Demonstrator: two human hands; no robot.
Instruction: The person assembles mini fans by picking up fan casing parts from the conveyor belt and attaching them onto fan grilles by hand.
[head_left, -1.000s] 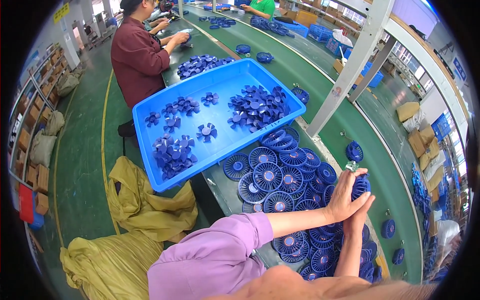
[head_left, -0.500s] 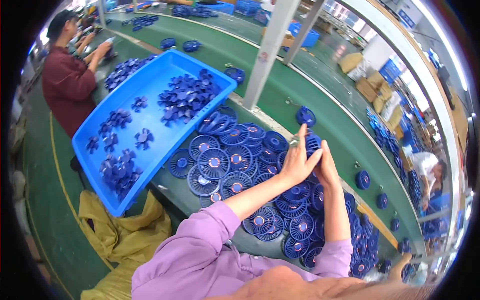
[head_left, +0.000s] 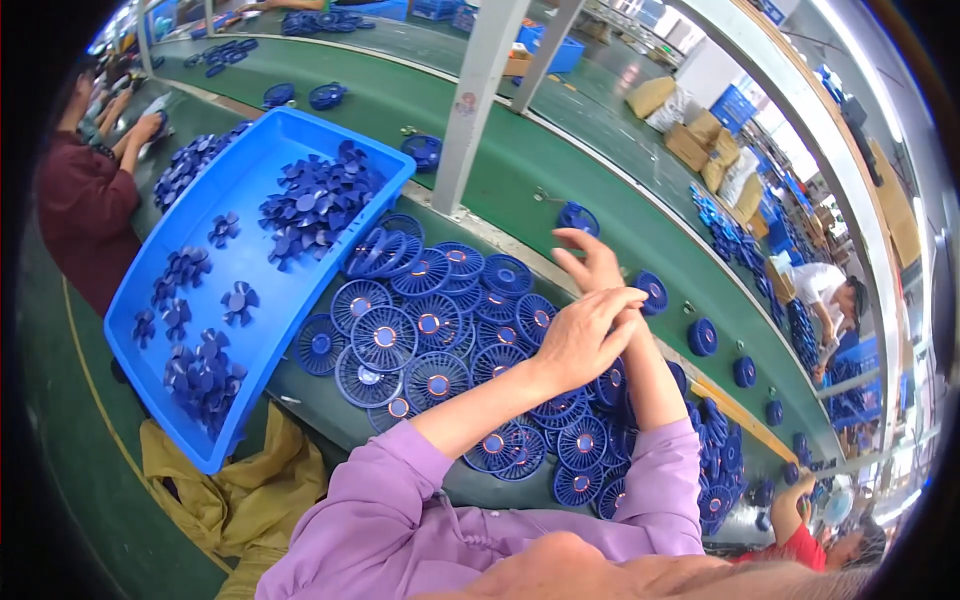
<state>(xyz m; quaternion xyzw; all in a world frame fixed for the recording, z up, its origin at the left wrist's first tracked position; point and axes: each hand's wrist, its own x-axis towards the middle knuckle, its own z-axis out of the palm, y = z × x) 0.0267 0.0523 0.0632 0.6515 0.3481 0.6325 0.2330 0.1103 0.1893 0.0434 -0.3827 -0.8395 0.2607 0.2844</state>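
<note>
My left hand [head_left: 583,335] lies across my right wrist, fingers stretched out, no object visible in it. Beyond it, my right hand [head_left: 592,262] is open with its fingers apart, close to a blue fan housing [head_left: 578,218] on the green conveyor belt. Just past my left fingertips another round blue fan housing [head_left: 650,292] rests on the belt. Under my forearms spreads a pile of round blue fan grilles [head_left: 437,384], many with a copper-coloured ring at the centre. My right palm is hidden.
A blue tray [head_left: 245,330] with dark blue fan blades [head_left: 322,195] stands at the left. A metal post [head_left: 478,105] rises by the belt [head_left: 500,180]. Yellow sacking [head_left: 235,490] lies below the tray. Co-workers stand at the far left and right.
Earlier both hands were around a blue fan housing; now it is out of them, and one lies on the belt beside them. My left hand has come over my right wrist. The view has shifted right.
</note>
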